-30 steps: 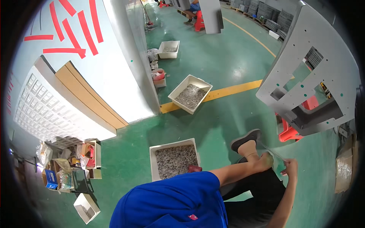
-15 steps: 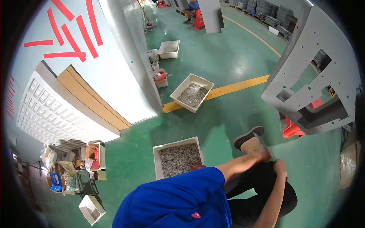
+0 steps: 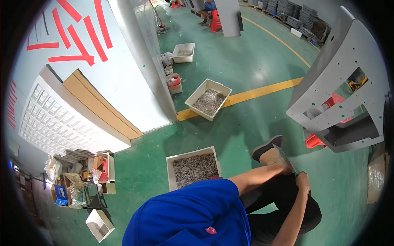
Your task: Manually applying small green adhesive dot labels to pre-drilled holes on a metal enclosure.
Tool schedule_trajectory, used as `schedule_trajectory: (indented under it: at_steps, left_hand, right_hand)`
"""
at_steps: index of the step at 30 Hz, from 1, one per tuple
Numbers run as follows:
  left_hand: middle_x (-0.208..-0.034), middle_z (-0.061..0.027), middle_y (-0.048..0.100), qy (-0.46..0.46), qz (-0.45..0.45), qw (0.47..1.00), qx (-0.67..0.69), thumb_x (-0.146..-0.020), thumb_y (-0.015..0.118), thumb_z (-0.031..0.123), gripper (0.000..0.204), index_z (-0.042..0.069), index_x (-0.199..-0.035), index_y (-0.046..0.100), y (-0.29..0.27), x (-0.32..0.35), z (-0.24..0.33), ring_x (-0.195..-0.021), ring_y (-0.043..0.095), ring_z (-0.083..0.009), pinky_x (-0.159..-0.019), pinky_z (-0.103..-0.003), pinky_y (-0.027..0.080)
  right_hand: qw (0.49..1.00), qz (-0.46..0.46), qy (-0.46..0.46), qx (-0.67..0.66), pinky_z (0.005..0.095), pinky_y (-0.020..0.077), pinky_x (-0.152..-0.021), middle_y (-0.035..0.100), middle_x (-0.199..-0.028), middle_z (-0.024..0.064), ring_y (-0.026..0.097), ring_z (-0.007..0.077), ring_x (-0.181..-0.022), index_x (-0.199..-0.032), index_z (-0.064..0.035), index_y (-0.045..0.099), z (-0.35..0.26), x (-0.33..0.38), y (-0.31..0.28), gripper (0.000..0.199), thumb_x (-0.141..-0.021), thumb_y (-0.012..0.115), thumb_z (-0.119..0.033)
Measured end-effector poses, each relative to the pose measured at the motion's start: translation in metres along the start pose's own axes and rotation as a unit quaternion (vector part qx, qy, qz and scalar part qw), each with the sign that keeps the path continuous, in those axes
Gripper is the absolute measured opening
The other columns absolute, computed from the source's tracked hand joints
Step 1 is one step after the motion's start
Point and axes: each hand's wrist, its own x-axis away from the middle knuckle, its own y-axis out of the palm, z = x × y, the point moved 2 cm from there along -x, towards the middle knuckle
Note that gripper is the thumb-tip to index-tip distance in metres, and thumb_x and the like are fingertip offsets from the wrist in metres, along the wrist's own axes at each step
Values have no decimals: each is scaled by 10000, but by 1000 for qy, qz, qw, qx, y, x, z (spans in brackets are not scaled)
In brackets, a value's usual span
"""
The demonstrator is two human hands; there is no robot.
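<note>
While gripped, strip (image 3: 287,159) between hands (image 3: 293,174)

A thin, flat grey strip (image 3: 286,158), narrow and slightly shiny, stands tilted above the knee, its lower end pinched between the 2 hands, near the dark shoe.

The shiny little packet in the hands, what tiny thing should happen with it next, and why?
Probably pull its top edge apart. Both hands, the left hand and the right hand, meet on the thin clear packet beside the knee, pinching it at one end, and it looks unopened, though it is too small to be sure. The tray of small metal parts waits right in front.
</note>
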Motion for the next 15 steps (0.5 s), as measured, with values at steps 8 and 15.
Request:
schedule_trajectory:
  at_steps: [8,15]
  left_hand:
    - [-1035,-96,648,62,148,986,46,-856,502,269,279,95,-995,670,41,-54,-50,-970,598,-292,-789,-430,476]
    - [-951,-54,639,163,287,941,-71,-828,511,284,209,135,-864,653,33,-7,-24,-896,593,-279,-763,-442,465]
  right_hand:
    - [999,1,-32,27,468,533,-710,655,-858,264,656,407,-811,-811,21,684,-30,-4,-13,155,-788,543,-40]
    - [996,-66,55,-6,464,530,-729,655,-891,256,652,395,-847,-860,28,693,-14,0,-8,148,-798,577,-40]
